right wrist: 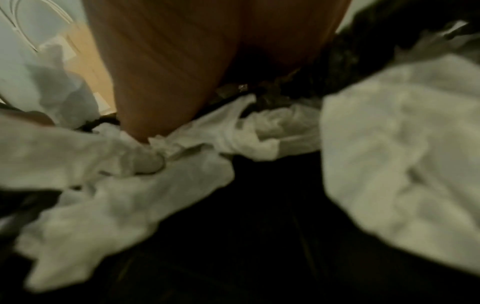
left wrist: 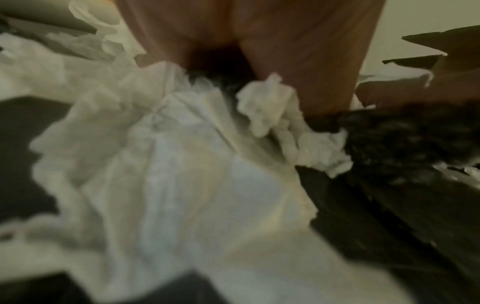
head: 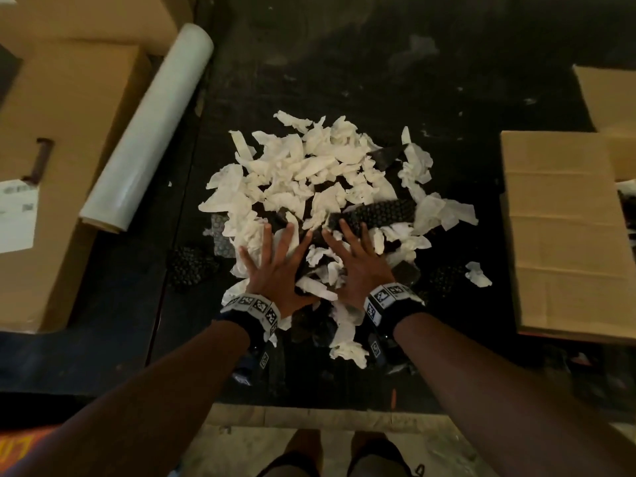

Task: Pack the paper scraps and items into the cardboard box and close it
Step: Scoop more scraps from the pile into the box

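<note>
Paper scraps (head: 320,166) under spread fingers (head: 266,235)

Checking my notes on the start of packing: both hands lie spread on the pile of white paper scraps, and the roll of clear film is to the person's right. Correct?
Not quite: the roll of clear film lies to the person's left, as the head view shows. Both the left hand and right hand lie spread on the paper scraps.

The paper scraps (head: 309,173) lie heaped at the middle of the tabletop (head: 344,63), with both hands flat on the heap's near side. A roll (head: 151,129) and box (head: 69,132) lie toward the left edge, flattened cardboard (head: 564,228) at the right edge.
</note>
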Action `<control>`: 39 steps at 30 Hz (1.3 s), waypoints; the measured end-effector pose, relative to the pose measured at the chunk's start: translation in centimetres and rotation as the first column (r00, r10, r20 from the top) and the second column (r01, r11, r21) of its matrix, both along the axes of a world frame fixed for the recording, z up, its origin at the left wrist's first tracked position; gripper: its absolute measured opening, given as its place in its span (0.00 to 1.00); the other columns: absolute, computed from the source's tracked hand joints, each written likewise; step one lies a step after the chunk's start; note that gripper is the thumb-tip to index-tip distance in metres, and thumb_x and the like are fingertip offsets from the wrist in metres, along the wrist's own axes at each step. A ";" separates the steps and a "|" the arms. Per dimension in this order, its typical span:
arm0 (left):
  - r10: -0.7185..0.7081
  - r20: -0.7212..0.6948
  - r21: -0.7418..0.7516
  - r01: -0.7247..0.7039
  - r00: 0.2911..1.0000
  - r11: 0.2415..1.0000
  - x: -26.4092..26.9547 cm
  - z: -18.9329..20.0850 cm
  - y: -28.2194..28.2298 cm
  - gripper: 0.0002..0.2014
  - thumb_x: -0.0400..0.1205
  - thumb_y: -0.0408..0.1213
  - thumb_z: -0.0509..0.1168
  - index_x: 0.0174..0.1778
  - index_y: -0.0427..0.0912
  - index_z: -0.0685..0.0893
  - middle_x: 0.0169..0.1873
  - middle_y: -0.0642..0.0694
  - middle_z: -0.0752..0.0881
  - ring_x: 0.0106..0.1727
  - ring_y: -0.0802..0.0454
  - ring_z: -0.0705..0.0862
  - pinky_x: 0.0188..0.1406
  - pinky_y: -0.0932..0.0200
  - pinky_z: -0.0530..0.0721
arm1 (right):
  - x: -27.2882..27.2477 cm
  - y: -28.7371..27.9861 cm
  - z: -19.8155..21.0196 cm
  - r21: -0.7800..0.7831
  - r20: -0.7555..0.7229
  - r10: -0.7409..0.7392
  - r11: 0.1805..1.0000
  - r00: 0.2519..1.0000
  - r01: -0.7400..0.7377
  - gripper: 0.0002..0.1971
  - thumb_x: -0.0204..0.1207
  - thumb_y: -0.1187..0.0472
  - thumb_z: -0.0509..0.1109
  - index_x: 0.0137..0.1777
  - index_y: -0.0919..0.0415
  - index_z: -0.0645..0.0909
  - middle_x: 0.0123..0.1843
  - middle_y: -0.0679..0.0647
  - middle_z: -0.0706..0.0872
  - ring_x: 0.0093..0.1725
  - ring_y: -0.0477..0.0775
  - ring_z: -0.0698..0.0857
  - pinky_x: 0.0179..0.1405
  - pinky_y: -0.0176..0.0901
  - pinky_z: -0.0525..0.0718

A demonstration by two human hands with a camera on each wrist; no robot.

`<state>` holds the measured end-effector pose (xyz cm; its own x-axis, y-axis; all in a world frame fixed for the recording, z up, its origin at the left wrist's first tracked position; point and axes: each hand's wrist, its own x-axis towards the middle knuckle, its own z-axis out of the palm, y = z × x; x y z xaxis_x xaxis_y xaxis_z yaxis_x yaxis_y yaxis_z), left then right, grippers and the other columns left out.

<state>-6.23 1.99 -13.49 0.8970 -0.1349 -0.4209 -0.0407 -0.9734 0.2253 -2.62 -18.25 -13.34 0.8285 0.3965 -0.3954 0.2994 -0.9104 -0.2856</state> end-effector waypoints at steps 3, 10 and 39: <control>0.021 0.050 -0.054 -0.019 0.999 0.998 0.1 -0.3 -0.2 0.61 0.69 0.71 0.70 0.88 0.64 0.35 0.88 0.56 0.32 0.87 0.37 0.27 0.75 0.15 0.39 | 0.0 0.1 -0.8 0.049 0.046 -0.033 0.998 0.998 0.030 0.54 0.70 0.32 0.73 0.84 0.29 0.35 0.89 0.41 0.35 0.87 0.64 0.38 0.70 0.78 0.73; 0.095 0.163 -0.277 -0.046 0.982 0.960 0.0 -1.4 -0.2 0.51 0.77 0.30 0.75 0.91 0.51 0.51 0.90 0.51 0.45 0.88 0.49 0.37 0.85 0.42 0.39 | 0.7 0.3 -1.7 0.188 0.134 -0.125 0.977 0.983 0.099 0.42 0.74 0.62 0.77 0.86 0.44 0.62 0.88 0.51 0.59 0.86 0.65 0.56 0.67 0.70 0.81; 0.036 0.600 -0.268 0.159 0.799 0.950 1.7 16.5 -0.2 0.49 0.76 0.24 0.68 0.86 0.70 0.58 0.88 0.62 0.54 0.87 0.52 0.61 0.57 0.47 0.91 | 0.5 -0.8 16.7 0.247 0.469 -0.194 0.965 0.861 0.082 0.43 0.71 0.67 0.75 0.84 0.41 0.64 0.87 0.45 0.62 0.70 0.58 0.83 0.50 0.57 0.91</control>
